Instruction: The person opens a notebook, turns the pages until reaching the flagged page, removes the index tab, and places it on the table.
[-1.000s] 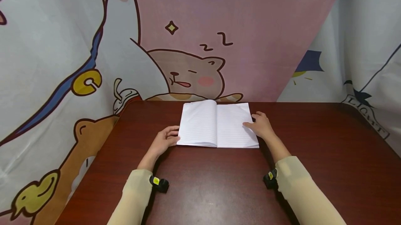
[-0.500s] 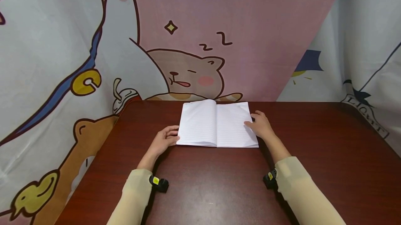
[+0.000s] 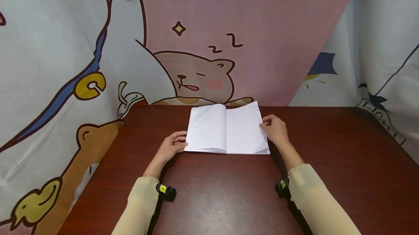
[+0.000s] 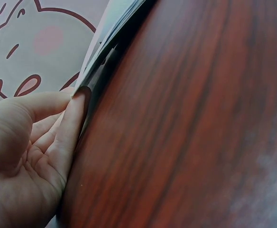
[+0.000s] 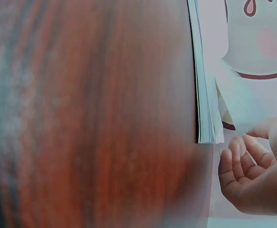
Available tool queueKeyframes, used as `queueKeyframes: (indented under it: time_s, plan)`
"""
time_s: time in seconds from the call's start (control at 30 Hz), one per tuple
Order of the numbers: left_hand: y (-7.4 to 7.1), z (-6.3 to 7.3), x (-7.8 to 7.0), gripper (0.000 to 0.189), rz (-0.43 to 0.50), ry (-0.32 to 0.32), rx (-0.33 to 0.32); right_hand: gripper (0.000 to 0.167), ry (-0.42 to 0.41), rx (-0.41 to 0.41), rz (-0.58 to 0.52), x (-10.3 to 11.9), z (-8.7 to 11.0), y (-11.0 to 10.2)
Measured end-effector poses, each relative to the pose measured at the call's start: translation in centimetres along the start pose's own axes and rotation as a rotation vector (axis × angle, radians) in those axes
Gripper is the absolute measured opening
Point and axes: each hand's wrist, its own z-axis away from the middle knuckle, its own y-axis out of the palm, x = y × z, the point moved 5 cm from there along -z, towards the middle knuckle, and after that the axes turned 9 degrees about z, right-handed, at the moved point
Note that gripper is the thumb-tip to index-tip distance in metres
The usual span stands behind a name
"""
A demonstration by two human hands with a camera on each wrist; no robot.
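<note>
A notebook (image 3: 209, 129) with lined white pages lies spread on the dark red wooden table (image 3: 209, 191). At its left edge, near the lower corner, my left hand (image 3: 170, 146) pinches the pages between thumb and fingers; the left wrist view shows the thumb (image 4: 50, 102) on the paper edge and a finger beneath. My right hand (image 3: 275, 130) pinches the right page's outer edge between thumb and fingertips. That page is lifted, with its far corner raised and its near corner bent up off the sheets below. In the right wrist view the right hand (image 5: 252, 164) has curled fingers beside the notebook's sheets (image 5: 205, 95).
Behind the table hangs a cloth (image 3: 268, 46) printed with cartoon animals, and it continues along the left side. More white cloth (image 3: 383, 46) hangs at the right. A small black camera sits on each wrist, over the pale yellow sleeves (image 3: 140, 198).
My right hand has shifted slightly outward and now lifts the right page by its edge; the page's far corner has risen. The left hand stays in place.
</note>
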Motion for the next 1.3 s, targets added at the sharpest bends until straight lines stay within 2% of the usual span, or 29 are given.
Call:
queueKeyframes:
  time_s: [0.1, 0.53, 0.73, 1.03, 1.3]
  plan:
    - [0.0, 0.0, 0.0, 0.049, 0.002, -0.001, 0.0, 0.023, 0.024, -0.006, 0.011, -0.3, -0.1, 0.0]
    - [0.0, 0.0, 0.1, 0.049, -0.003, -0.009, 0.002, 0.023, 0.009, -0.018, 0.028, -0.4, 0.0, -0.3]
    - [0.0, 0.1, 0.0, 0.049, -0.007, -0.005, -0.001, 0.027, -0.021, 0.002, -0.062, 0.1, 0.1, 0.0]
    - [0.0, 0.0, 0.0, 0.048, -0.018, -0.002, -0.009, 0.028, -0.158, 0.012, -0.174, 1.3, 0.4, 0.6]
    - [0.0, 0.0, 0.1, 0.048, -0.018, -0.003, -0.007, 0.031, -0.199, 0.128, -0.275, 2.0, 0.6, 1.4]
